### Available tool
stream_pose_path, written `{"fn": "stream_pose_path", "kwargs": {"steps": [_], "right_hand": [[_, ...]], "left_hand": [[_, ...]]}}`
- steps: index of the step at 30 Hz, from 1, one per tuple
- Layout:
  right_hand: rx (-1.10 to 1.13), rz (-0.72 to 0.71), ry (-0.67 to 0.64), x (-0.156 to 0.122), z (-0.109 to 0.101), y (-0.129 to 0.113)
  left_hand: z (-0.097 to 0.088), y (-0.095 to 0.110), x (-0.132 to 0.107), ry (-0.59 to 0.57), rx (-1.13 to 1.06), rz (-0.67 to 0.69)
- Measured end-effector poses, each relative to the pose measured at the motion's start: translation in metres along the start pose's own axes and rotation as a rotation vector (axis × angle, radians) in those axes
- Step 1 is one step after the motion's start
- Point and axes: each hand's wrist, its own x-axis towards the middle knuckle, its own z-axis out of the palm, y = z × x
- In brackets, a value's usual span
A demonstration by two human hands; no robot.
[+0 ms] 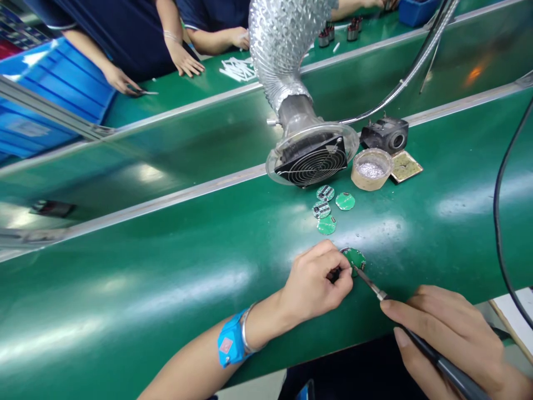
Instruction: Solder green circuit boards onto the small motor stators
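Observation:
A soldering iron (420,343) lies in the grip of my right hand (458,333), its tip pointing up and left. The tip meets a round green circuit board (355,259) on the bench, or hovers just over it. My left hand (318,278) is closed in a pinch at the board's left edge. A dark bit shows between those fingers, too small to name. Beyond the hands lie several loose round boards; a plain green one (345,201) is at the right and one with black parts (321,210) at the left.
Above the boards hangs a fume extractor fan (312,161) on a silver duct (278,50). Beside it stand a round tub (372,172), a square sponge tray (406,166) and a black holder (385,135). A black cable (497,211) droops at right. Co-workers' hands (185,58) are across the line.

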Motion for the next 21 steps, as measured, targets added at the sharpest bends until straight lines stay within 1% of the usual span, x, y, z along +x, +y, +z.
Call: {"fn": "stream_pose_path", "kwargs": {"steps": [5, 10, 14, 17, 21], "right_hand": [[-0.035, -0.058, -0.036, 0.0, 0.001, 0.0], [-0.022, -0.074, -0.016, -0.002, 0.002, 0.002], [-0.002, -0.059, -0.017, -0.012, 0.005, 0.006], [-0.003, -0.072, 0.0, -0.02, 0.007, 0.009], [-0.046, -0.111, -0.046, -0.021, 0.006, 0.009]], "left_hand": [[0.0, 0.0, 0.0, -0.001, 0.022, 0.001], [0.001, 0.0, -0.001, 0.014, 0.036, 0.016], [0.002, 0.0, -0.001, 0.024, 0.037, 0.021], [0.003, 0.0, -0.001, 0.023, 0.037, 0.013], [0.003, 0.0, -0.002, 0.025, 0.043, 0.014]]}}
